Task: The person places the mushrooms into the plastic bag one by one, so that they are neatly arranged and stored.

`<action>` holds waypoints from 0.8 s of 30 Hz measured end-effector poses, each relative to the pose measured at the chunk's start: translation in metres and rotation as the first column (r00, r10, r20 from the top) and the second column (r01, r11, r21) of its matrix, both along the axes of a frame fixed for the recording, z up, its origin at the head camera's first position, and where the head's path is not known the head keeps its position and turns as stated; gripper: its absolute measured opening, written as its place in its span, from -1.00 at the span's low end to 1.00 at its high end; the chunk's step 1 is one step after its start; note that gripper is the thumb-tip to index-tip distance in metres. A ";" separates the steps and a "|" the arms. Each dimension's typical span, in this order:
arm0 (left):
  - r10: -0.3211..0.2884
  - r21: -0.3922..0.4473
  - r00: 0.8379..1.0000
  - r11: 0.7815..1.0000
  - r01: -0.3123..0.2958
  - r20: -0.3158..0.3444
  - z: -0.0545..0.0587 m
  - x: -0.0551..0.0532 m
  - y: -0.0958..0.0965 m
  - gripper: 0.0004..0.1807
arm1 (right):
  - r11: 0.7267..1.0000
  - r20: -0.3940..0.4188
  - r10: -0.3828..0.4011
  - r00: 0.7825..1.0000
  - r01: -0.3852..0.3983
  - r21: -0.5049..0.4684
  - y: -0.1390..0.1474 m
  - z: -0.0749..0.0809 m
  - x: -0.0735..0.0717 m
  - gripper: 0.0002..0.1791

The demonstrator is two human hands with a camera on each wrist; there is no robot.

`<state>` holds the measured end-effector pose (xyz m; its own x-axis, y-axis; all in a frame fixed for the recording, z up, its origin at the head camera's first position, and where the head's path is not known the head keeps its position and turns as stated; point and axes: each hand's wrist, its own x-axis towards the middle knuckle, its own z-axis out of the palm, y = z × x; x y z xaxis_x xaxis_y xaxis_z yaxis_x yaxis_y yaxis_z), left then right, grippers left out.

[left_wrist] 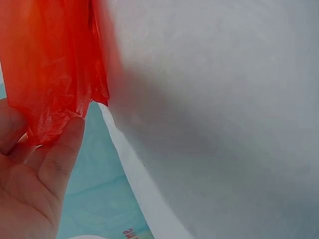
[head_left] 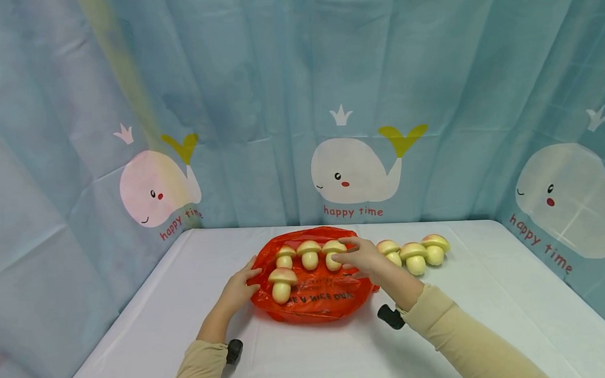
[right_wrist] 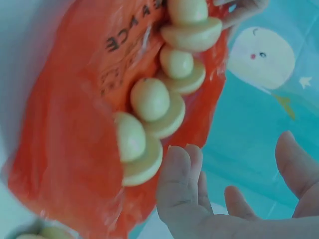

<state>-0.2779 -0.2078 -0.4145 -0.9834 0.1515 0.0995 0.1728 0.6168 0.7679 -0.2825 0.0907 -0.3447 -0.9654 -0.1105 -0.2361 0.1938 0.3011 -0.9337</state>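
A red plastic bag (head_left: 316, 308) with dark printing lies on the white table, with several toy mushrooms with pale stems and pink-yellow caps on it. One mushroom (head_left: 282, 287) is nearest the front left; another mushroom (head_left: 309, 255) sits in the row behind. My left hand (head_left: 240, 288) pinches the bag's left edge; in the left wrist view its thumb and fingers (left_wrist: 67, 154) hold the red film. Over the bag's right side, my right hand (head_left: 362, 259) has its fingers spread and holds nothing. Its fingertips are close to the rightmost mushroom on the bag (right_wrist: 132, 144).
Three more mushrooms (head_left: 414, 257) lie on the table (head_left: 486, 305) just right of the bag, beyond my right forearm. A blue curtain (head_left: 262, 173) printed with whales hangs behind the table and along its sides. Black wrist devices (head_left: 391, 316) are on both wrists.
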 end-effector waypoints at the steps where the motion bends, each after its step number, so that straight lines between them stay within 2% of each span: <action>1: 0.001 -0.001 1.000 1.000 -0.001 0.003 0.000 0.000 0.000 -0.52 | 1.000 -0.006 -0.003 1.000 0.003 0.009 0.004 0.001 0.000 -0.32; 10: 0.006 -0.009 1.000 1.000 -0.006 0.005 -0.001 -0.001 -0.001 -0.52 | 0.995 -0.031 -0.040 0.999 0.043 0.087 0.035 0.002 0.002 -0.33; 18: -0.013 -0.012 0.998 1.000 0.012 -0.055 0.003 0.002 0.000 -0.55 | 0.991 -0.074 -0.078 0.994 0.086 0.106 0.057 0.000 0.005 -0.32; 24: -0.007 -0.024 0.999 1.000 0.007 -0.035 0.003 0.002 0.001 -0.54 | 0.984 -0.100 -0.119 0.988 0.131 0.120 0.073 -0.004 0.007 -0.31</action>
<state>-0.2760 -0.2070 -0.4117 -0.9783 0.1611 0.1305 0.2039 0.6336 0.7463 -0.2760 0.1642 -0.3483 -0.9881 0.0374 -0.1495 0.1520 0.3964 -0.9054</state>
